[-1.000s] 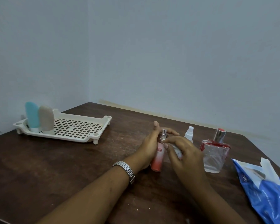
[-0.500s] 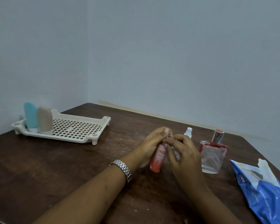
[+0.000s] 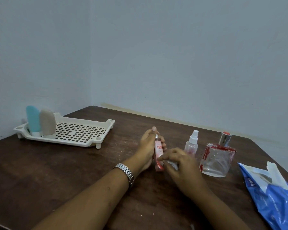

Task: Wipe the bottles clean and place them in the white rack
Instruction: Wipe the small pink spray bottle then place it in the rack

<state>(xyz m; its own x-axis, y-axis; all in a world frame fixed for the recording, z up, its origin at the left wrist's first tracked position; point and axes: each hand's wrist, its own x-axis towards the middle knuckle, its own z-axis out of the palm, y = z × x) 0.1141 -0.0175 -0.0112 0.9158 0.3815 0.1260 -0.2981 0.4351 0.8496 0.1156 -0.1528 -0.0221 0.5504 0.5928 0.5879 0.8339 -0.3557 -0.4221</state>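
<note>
Pink bottle [image 3: 158, 149] gripped by left hand [image 3: 146, 147]; right hand [image 3: 183, 166] pinches wipe [image 3: 172, 164] beside it.

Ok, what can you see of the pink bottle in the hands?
The pink bottle is a slim tube, pale pink shading to red at the base, with red lettering partly hidden and a silvery top. It is held near upright, low over the table; I cannot tell whether it touches. The left hand grips its middle, and the right hand presses a white wipe against its lower end.
</note>
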